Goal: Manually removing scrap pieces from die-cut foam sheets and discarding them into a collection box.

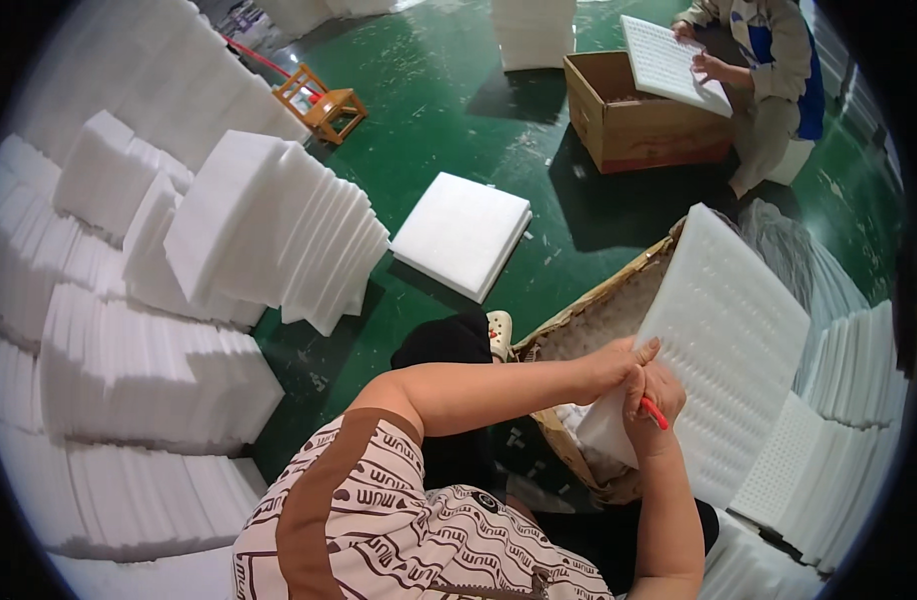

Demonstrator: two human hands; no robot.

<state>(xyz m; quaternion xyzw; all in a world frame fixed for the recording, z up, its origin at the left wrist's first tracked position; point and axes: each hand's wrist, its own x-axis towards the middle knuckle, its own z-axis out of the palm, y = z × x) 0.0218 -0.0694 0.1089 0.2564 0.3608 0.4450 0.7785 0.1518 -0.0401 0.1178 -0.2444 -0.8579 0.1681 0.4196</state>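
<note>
A white foam sheet (731, 335) with rows of small slots leans slanted over a wide basket or box with a worn tan rim (561, 450). My right hand (657, 393) is closed around a tool with a red handle (655, 412); the handle's end sticks out below the fist and its working end is hidden. My left hand (615, 368) is closed right against my right hand, over the sheet's left part. What its fingers hold is hidden. White scraps (604, 330) lie inside the container beneath the sheet.
Stacked white foam sheets (279, 220) fill the left side; more slotted sheets (809, 480) stack at right. A foam pile (462, 232) lies on the green floor (429, 110). Another person (769, 70) holds a slotted sheet over a cardboard box (639, 135). A small wooden chair (321, 103) stands far left.
</note>
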